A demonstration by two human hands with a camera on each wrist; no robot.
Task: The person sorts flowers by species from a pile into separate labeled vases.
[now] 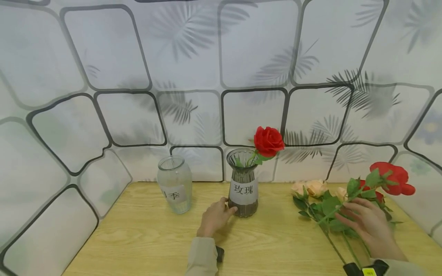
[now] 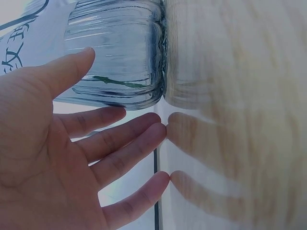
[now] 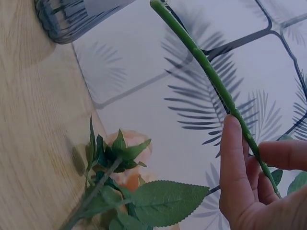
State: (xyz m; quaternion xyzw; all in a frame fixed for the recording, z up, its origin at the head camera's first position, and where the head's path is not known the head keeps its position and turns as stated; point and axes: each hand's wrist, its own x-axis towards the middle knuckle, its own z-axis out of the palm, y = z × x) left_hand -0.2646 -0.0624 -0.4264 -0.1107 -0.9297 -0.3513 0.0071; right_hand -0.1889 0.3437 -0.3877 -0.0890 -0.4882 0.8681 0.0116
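Stem grip: the right hand pinches the green stem of a red flower between its fingertips; a light, firm pinch seems best here, fingers off the petals, free end leading; a slow lift should spare the leaves from snagging on the peach flowers close by.

Vase steadying: the left hand has its fingers spread low beside the dark vase, thumb in front of the glass; how hard it presses, if at all, I cannot tell; a gentle touch near the base looks wiser than a push, as the red rose leans rightward out of the mouth.

Red flower: in the right hand; its bloom sits above and to the right of the fingers, its stem slants down to the left, well apart from the dark vase.

Dark vase: just right of the left hand, upright on the table; the clear vase stands farther left.
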